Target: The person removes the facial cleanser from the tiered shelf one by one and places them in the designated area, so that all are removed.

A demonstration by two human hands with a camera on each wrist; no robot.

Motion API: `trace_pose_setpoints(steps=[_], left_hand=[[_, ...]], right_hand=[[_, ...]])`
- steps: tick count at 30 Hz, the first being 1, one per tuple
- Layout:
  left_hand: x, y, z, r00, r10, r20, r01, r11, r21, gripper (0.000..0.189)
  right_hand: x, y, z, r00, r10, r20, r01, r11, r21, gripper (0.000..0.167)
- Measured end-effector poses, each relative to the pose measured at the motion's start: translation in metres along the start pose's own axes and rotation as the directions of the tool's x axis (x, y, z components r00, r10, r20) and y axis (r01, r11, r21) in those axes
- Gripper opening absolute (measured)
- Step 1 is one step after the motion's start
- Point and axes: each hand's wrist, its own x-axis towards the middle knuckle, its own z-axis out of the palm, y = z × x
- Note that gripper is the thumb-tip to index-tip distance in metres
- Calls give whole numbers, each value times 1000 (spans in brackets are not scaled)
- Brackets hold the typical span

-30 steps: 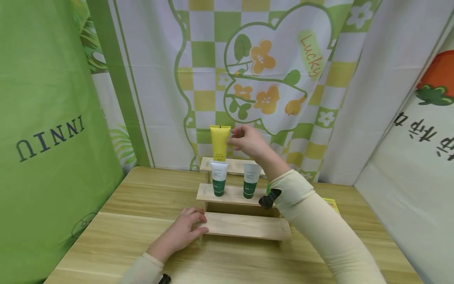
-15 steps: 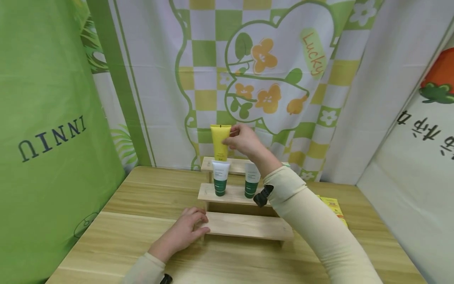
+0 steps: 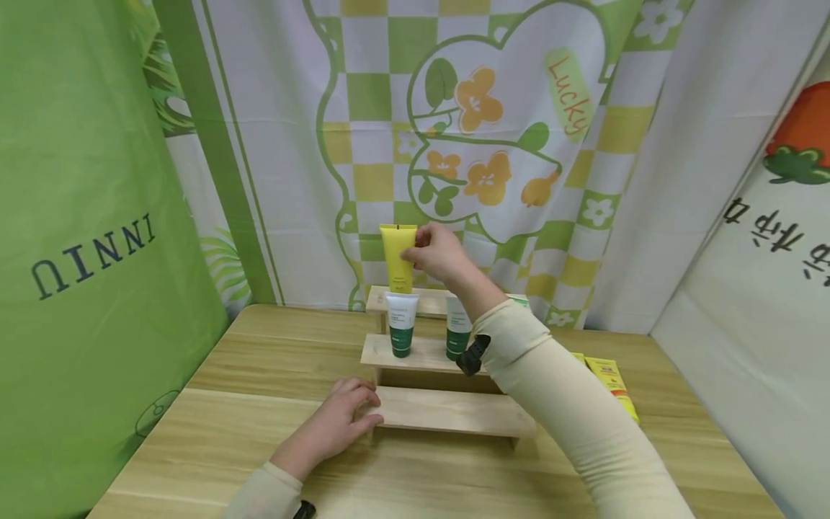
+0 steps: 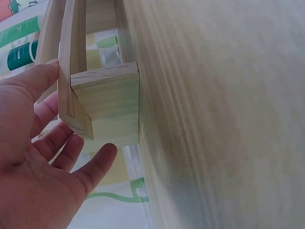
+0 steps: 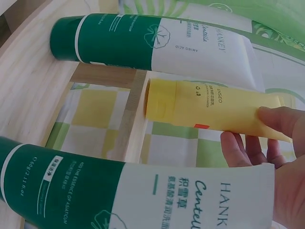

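My right hand point(image 3: 439, 252) pinches the upper part of a yellow cleanser tube point(image 3: 398, 263) between thumb and fingers. In the head view this tube stands upright at the left of the stepped wooden rack's top shelf. Two green-and-white cleanser tubes stand upright on the middle shelf: the left tube point(image 3: 401, 324) and the right tube point(image 3: 457, 328), partly hidden by my right forearm. My left hand point(image 3: 337, 422) touches the left end of the bottom shelf point(image 3: 454, 412). In the left wrist view its fingers point(image 4: 97, 164) are loosely spread beside the board.
Yellow packs point(image 3: 612, 386) lie on the wooden table point(image 3: 272, 360) right of the rack, partly behind my right sleeve. A small green-and-white item point(image 3: 520, 301) shows at the top shelf's right end. A patterned curtain point(image 3: 372, 108) hangs behind.
My right hand has moved slightly left from beside the yellow tube and now pinches it. The yellow packs show more as the right arm shifts. My left hand stays put.
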Motion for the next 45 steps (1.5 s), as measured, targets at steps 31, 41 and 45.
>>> trace_pose_setpoints(steps=[31, 41, 45], left_hand=[[2, 4, 5, 997, -73, 31, 74, 997, -35, 16], [3, 5, 5, 997, -80, 22, 82, 995, -57, 17], [3, 4, 6, 997, -77, 21, 78, 995, -58, 18]], right_hand=[[-87, 33, -183, 932, -91, -351, 175, 960, 216, 33], [-127, 96, -231, 903, -41, -427, 114, 983, 146, 38], [-140, 127, -248, 895, 11, -445, 50, 991, 126, 34]])
